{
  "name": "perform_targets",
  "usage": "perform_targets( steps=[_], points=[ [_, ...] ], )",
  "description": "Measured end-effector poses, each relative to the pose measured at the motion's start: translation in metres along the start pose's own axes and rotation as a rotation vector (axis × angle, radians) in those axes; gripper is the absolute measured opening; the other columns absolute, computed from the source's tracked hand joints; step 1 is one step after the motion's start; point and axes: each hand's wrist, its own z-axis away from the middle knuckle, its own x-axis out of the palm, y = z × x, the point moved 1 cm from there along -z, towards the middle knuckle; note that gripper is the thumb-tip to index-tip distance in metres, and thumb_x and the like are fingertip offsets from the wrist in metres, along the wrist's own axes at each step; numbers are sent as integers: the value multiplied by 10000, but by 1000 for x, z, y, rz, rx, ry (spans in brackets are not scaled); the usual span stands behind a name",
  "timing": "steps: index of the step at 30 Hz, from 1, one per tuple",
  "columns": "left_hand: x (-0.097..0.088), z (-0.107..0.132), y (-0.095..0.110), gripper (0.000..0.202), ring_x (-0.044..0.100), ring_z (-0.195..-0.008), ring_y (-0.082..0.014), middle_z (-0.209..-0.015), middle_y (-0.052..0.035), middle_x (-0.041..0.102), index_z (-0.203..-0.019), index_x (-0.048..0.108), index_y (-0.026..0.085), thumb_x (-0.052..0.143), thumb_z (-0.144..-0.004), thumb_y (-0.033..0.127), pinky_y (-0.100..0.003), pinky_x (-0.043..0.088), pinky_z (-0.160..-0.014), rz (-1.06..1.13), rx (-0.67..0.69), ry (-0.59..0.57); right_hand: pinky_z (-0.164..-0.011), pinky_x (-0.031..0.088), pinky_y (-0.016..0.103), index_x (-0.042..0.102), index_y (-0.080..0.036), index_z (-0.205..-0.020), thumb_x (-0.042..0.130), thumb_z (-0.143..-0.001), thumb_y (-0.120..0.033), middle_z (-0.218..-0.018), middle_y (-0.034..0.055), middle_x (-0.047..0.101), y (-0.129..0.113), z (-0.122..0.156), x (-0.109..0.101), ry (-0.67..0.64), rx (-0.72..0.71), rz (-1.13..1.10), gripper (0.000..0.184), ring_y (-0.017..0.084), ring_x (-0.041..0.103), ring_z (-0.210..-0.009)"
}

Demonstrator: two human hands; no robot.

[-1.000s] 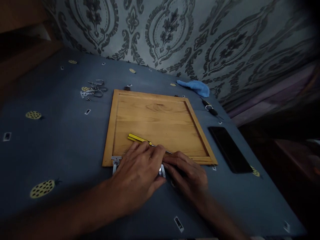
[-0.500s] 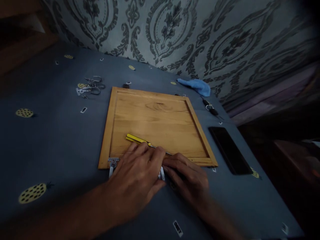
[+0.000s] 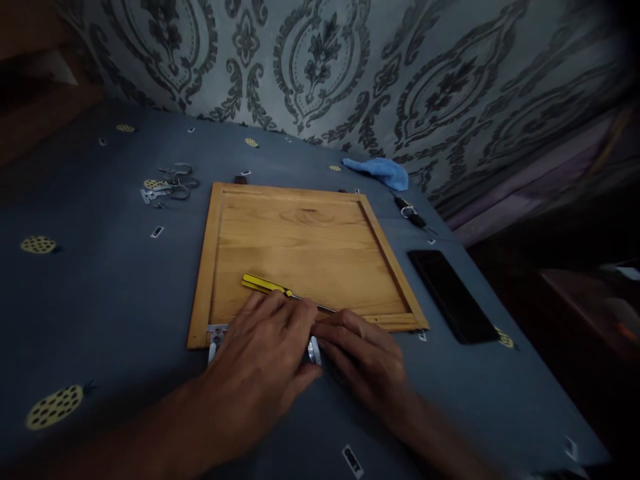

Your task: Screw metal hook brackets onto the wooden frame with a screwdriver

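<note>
A framed wooden panel (image 3: 305, 230) lies flat on a blue cloth with its near edge under both hands. My left hand (image 3: 265, 353) is closed over that edge, its thumb and fingers around a metal hook (image 3: 314, 350) whose curved end shows between the two hands. Just left of its fingers, a second metal hook (image 3: 216, 335) sits at the panel's near left corner. My right hand (image 3: 363, 350) is closed beside the first hook, fingertips pressed together at the edge; what they pinch is hidden. On the panel rests a yellow-handled screwdriver (image 3: 265, 285), its tip covered by my fingers.
Several loose metal hooks (image 3: 170, 187) lie beyond the panel's left side. At the right are a black phone (image 3: 453, 295), a dark tool with a ring (image 3: 410, 211) and a blue rag (image 3: 377, 171). A patterned curtain (image 3: 320, 67) hangs along the back.
The view has shifted slightly, so the panel and my hands appear a little farther left. Both hands keep nearly the same grip at the near edge, and the screwdriver stays on the panel.
</note>
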Motion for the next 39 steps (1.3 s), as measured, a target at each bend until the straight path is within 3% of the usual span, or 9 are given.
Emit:
perform_targets(
  steps=[7,17,23,32,39],
  points=[
    [-3,0,-1,433,600,-974,-259,-1001,-8,659,-1062,515,228,834,-777,155,-418,491,-844,15,-18,-22,-679,593,241,672,-235,-1174,590,-990,-108,-888,15,714,0,6,-5,45,73,-42,238,141,705,-784],
    [-6,1,-1,382,595,-957,-265,-1017,-20,656,-1049,502,229,791,-812,149,-413,490,-801,20,-9,-31,-876,580,402,683,-185,-1178,559,-1011,-151,-1177,111,754,-6,18,-18,-103,-108,99,210,220,685,-1078],
    [-5,1,0,400,606,-1000,-271,-1071,-21,665,-1079,499,248,784,-814,155,-426,507,-820,-6,-37,-33,-1000,556,444,674,-174,-1192,544,-1000,-113,-1255,113,738,-2,17,-20,-122,-149,65,239,222,618,-1265],
    [-5,0,1,411,639,-955,-275,-1027,-27,669,-1095,524,246,782,-789,151,-423,526,-776,-50,-37,-33,-1120,479,468,658,-148,-1258,496,-1021,-116,-1294,100,727,4,21,-14,-145,-166,94,289,221,604,-1297],
    [-6,0,1,368,633,-953,-269,-1037,-33,676,-1072,533,245,772,-804,165,-417,526,-772,-52,-44,-35,-1090,501,503,650,-152,-1300,484,-1026,-108,-1295,105,726,4,23,-11,-139,-167,123,323,224,620,-1260]
  ],
)
